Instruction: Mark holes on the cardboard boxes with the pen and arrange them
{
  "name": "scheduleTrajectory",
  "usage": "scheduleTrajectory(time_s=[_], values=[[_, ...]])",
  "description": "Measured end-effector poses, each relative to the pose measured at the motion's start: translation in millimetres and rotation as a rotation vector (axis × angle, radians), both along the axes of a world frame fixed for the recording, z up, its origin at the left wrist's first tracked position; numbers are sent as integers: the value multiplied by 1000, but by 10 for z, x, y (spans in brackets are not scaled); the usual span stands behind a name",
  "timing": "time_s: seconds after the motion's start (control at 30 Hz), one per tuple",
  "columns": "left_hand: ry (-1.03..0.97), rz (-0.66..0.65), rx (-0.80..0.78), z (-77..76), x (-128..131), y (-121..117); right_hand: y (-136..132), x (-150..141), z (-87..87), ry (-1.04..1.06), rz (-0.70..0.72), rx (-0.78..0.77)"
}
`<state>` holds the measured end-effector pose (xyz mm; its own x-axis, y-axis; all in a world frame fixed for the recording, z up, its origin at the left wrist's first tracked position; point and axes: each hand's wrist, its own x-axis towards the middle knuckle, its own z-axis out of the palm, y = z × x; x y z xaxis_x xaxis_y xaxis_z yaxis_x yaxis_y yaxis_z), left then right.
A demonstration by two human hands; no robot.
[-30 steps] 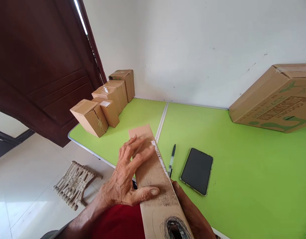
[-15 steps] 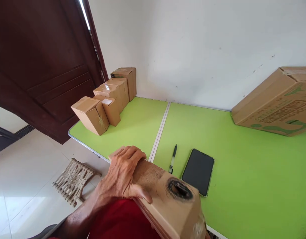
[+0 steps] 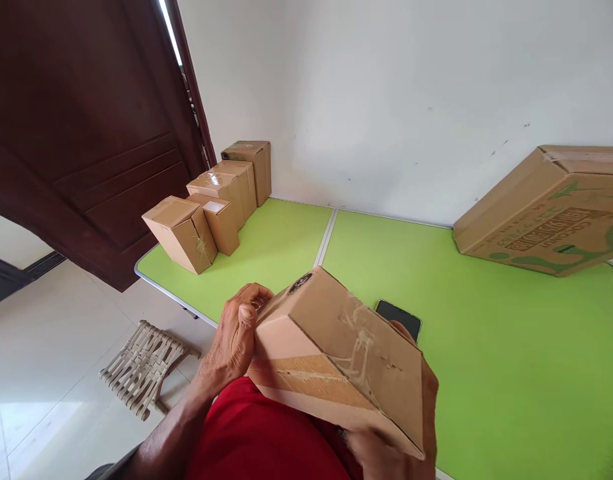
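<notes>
I hold a brown cardboard box point(image 3: 336, 353) tilted above the near edge of the green table point(image 3: 486, 333). Clear tape runs across its near face and a dark round mark sits at its far end. My left hand point(image 3: 234, 337) grips the box's left end, thumb on the edge and fingers curled behind. My right hand point(image 3: 386, 453) holds the box from below at its near right corner, mostly hidden by it. A black phone point(image 3: 399, 317) lies on the table just behind the box, only its far end showing.
Several small cardboard boxes point(image 3: 206, 200) stand at the table's far left corner by a dark wooden door point(image 3: 76, 133). A large printed carton point(image 3: 551, 210) leans at the far right against the white wall. A woven stool point(image 3: 141, 367) sits on the tiled floor to the left.
The box has been lifted off the table and turned over, so its taped side now faces me. It now hides the pen and most of the phone.
</notes>
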<state>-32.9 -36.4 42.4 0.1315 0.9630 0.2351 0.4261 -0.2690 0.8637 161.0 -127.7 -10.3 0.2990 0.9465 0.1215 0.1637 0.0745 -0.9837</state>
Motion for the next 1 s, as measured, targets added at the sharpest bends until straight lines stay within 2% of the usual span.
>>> scheduleTrajectory(time_s=[0.1, 0.23, 0.37, 0.47, 0.53, 0.67, 0.83, 1.0], values=[[-23, -41, -50, -49, 3, -58, 4, -48, 257, -38, -93, 20], [-53, -139, -165, -75, -4, -178, 60, 47, 404, -27, -48, 20], [-147, -179, -233, -73, -12, -233, 98, 61, 406, -84, -35, 26], [-219, -180, -227, -67, -8, -194, 98, -13, 393, -150, -97, 6], [-292, -202, -236, -82, -1, -137, 95, -23, 356, -178, -68, 14], [-414, -153, -278, -209, -5, -29, 97, 42, 215, -187, 69, 24], [-540, -124, -285, -433, -48, -6, 111, 16, 118, -159, 35, 65], [-550, -132, -209, -417, -97, -16, 144, -1, 175, -107, 112, 60]])
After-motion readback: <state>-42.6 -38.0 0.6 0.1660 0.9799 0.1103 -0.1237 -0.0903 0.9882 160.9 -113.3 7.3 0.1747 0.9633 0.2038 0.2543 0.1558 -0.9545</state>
